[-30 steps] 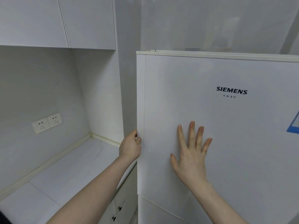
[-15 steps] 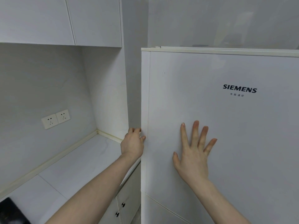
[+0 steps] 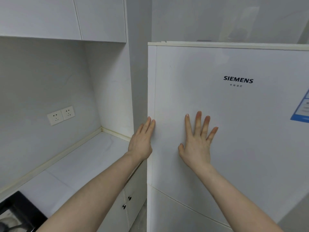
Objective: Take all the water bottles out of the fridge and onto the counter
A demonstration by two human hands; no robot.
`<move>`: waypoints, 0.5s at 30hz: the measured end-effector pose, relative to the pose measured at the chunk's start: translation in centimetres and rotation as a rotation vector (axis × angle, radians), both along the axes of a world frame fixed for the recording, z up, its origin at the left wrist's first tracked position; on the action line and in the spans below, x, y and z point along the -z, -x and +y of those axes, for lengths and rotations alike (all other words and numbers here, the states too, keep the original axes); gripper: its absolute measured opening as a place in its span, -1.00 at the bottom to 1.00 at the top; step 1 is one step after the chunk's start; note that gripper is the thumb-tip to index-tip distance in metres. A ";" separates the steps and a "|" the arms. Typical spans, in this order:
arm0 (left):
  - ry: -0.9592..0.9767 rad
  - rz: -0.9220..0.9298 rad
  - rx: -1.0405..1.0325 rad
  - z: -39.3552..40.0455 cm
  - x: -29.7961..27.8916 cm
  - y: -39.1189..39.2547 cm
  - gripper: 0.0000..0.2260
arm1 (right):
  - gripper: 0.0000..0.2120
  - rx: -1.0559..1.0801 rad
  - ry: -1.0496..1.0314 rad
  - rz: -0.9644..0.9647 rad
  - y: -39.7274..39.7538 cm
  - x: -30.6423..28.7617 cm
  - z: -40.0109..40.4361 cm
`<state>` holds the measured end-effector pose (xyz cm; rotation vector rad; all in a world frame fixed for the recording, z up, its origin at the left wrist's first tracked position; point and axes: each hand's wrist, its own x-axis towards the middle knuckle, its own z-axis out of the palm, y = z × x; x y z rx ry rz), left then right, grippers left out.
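Fridge door (image 3: 234, 114) closed; right hand (image 3: 197, 144) flat and splayed on the panel, grasping nothing, left hand (image 3: 142, 141) at its 9 o'clock, fingers straight along the door's left edge, no clench. Door looks stiff, smooth, handle-less, likely seal-held: best pried at that edge. Water bottles hidden inside, count unknown; counter (image 3: 80, 161) at 8 o'clock.

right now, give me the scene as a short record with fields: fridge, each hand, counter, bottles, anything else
fridge door: shut, white, brand lettering upper right, blue sticker at right edge
left hand: empty, fingers straight, at the door's left edge
right hand: empty, palm flat on the door, fingers spread
counter: white, left of the fridge, no bottles on it
water bottles: none visible
wall sockets: two, above the counter
lower cabinets: shut, dark knobs
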<state>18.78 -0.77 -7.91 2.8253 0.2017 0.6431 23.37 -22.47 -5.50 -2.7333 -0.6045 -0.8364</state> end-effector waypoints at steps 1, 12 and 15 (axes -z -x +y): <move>-0.007 0.035 -0.001 0.1 -0.3 1.0 -0.11 | 0.14 0.003 0.008 0.007 0.2 -0.3 0.0; 0.219 0.103 -0.110 2.3 1.3 25.9 -0.31 | -0.07 -0.444 -0.205 0.458 14.0 2.1 1.8; 0.251 0.082 -0.228 3.5 2.3 35.1 -0.38 | -0.13 -0.679 -0.235 0.623 20.6 2.9 4.5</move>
